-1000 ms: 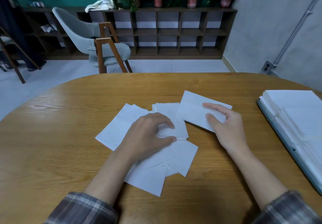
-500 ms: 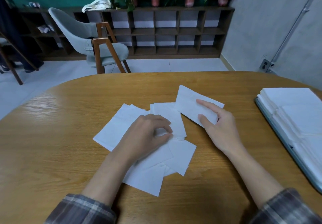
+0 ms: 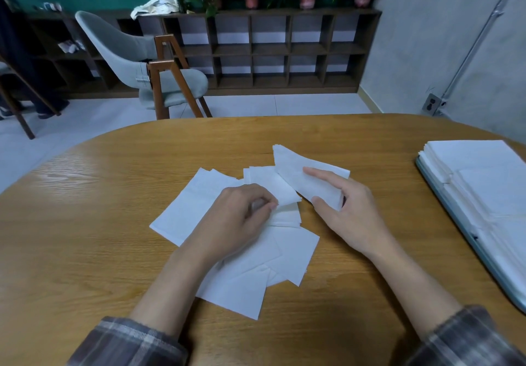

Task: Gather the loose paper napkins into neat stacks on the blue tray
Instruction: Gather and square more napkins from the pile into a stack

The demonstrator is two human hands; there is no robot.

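Note:
Several loose white paper napkins [image 3: 185,209] lie overlapping in the middle of the wooden table [image 3: 85,237]. My left hand [image 3: 236,220] pinches the near corner of one napkin [image 3: 270,186] on top of the pile, lifting its edge. A small sheaf of napkins [image 3: 299,172] is gripped in my right hand [image 3: 350,209] between thumb and fingers, tilted up off the table. The blue tray [image 3: 455,223] sits at the right edge of the table, with neat napkin stacks [image 3: 484,172] on it.
A grey chair [image 3: 148,60] with wooden legs stands beyond the table's far edge. Dark cubby shelves [image 3: 270,52] with potted plants line the back wall. Bare tabletop lies between the pile and the tray.
My right hand has lifted its napkins and swung them left toward the pile. My left hand's fingers have curled to pinch up the top napkin's corner.

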